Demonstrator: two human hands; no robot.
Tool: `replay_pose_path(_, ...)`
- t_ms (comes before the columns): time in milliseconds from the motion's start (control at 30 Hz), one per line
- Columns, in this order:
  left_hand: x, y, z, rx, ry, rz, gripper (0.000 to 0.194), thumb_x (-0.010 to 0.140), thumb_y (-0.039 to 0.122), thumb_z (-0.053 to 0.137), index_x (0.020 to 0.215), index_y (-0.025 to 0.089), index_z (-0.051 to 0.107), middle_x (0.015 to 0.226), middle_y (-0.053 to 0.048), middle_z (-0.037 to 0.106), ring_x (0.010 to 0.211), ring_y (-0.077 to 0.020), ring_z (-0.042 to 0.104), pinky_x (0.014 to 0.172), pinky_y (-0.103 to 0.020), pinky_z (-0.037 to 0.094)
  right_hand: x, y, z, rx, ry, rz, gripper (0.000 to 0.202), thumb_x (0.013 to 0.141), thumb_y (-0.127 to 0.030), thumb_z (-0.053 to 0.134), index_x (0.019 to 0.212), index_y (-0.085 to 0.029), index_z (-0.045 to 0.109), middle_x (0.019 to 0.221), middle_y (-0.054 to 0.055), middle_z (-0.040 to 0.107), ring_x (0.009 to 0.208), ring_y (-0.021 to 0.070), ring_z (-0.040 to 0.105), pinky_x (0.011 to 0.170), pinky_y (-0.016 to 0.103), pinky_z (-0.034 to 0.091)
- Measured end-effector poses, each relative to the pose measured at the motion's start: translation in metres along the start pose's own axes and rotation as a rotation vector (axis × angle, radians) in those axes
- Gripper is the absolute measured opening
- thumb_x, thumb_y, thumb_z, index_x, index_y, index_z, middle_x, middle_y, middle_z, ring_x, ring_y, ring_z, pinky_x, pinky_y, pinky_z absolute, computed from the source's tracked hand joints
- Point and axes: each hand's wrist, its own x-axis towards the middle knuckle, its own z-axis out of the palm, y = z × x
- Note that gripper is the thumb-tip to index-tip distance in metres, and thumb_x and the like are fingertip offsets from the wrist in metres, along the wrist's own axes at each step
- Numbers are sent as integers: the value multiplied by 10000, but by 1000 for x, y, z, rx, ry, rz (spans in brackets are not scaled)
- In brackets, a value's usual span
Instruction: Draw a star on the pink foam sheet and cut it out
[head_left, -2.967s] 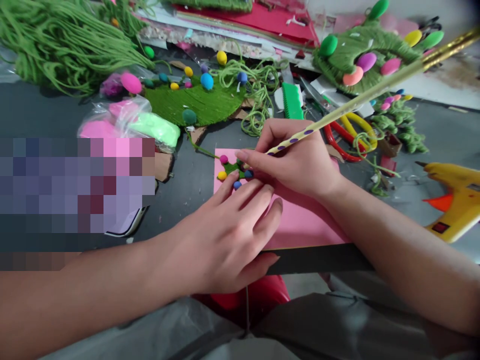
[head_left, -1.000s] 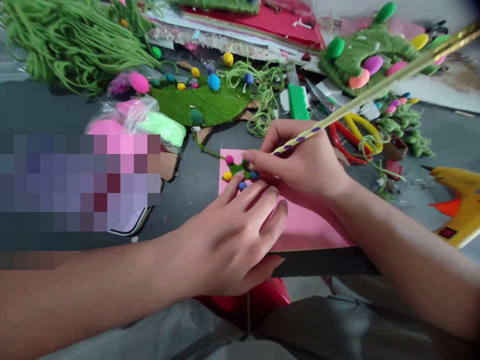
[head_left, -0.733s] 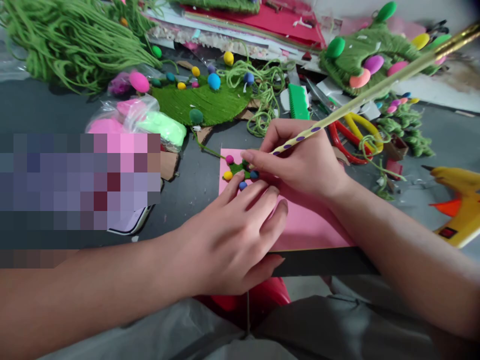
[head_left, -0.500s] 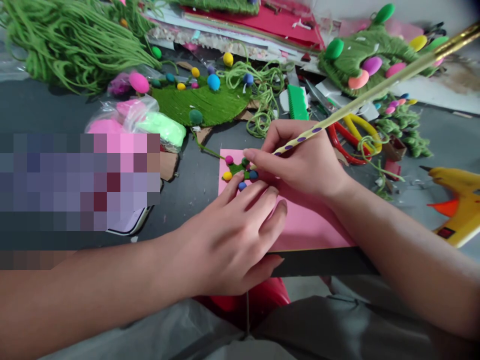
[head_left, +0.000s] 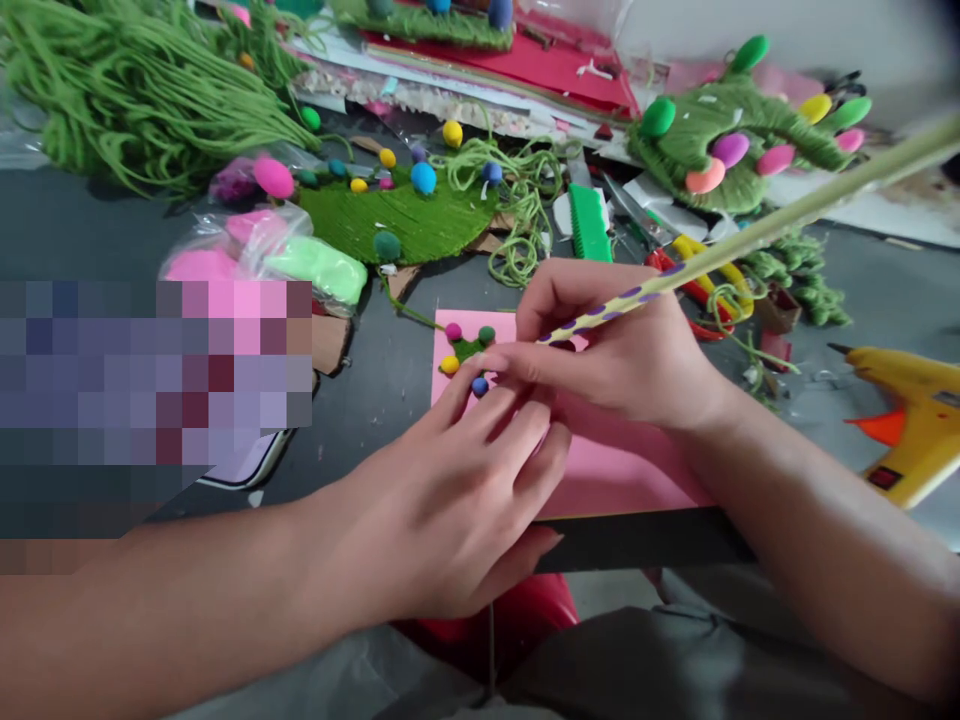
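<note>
A small green star-like piece (head_left: 468, 349) with coloured balls at its points lies on a sheet of pink paper (head_left: 611, 475). My left hand (head_left: 465, 490) rests over it, fingers stretched out, with the index fingertip on the piece. In my right hand (head_left: 622, 350) is a long pale yellow pencil (head_left: 724, 255) with purple dots, gripped between thumb and fingers. Its tip is hidden behind the thumb, close to the piece. The right thumb reaches the left fingertips. Part of the green piece is covered by my fingers.
Beyond the paper lies a green yarn-wrapped shape (head_left: 397, 215) with balls. Scissors (head_left: 716, 285) and a yellow glue gun (head_left: 907, 410) are at right. Green yarn (head_left: 150, 100) heaps at far left, behind bagged clay (head_left: 319, 265). A phone (head_left: 251, 465) sits left.
The view has shifted slightly. My right hand and pencil have moved down and left against the green piece, covering its dark blue ball. My left hand stays on the piece.
</note>
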Motion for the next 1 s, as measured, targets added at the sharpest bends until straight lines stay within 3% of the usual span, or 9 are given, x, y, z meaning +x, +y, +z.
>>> replay_pose_path(233,-3,4,8,-54,57,-59,626,1078,450,361,1503,13,505,1549,-308,497,1500,-477,419,1206,-692,378,-3,-13,-10,-73,-15,-13,291,939,-337,785,719,-216,637,649,-21,634,574,122,547,525,282,440)
replay_pose_path(400,-2,3,5,-29,48,-29,609,1076,438,377,1470,7,548,1496,-291,556,1410,-463,513,1193,-707,384,-7,-8,-9,-131,14,-32,329,862,-363,866,710,-218,614,656,-23,632,565,119,535,496,276,404)
replay_pose_path(533,-1,3,7,-33,83,-41,599,1075,438,393,1459,13,570,1477,-267,593,1364,-420,555,1239,-710,320,-8,-6,-7,-175,-7,-36,335,913,-373,810,704,-213,602,656,-27,622,563,111,499,510,283,382)
replay_pose_path(700,-2,1,8,-46,94,-14,608,1070,431,414,1481,5,556,1454,-266,610,1391,-446,538,1211,-721,364,-8,-10,-5,-222,-25,-25,345,982,-401,712,713,-222,591,650,-30,615,575,115,507,553,289,386)
replay_pose_path(1000,-3,0,7,-58,72,-8,621,1069,437,428,1496,1,538,1465,-273,600,1438,-477,503,1222,-728,349,-9,-10,-4,-200,-50,-35,358,994,-400,694,708,-220,574,644,-39,600,567,108,492,550,283,377)
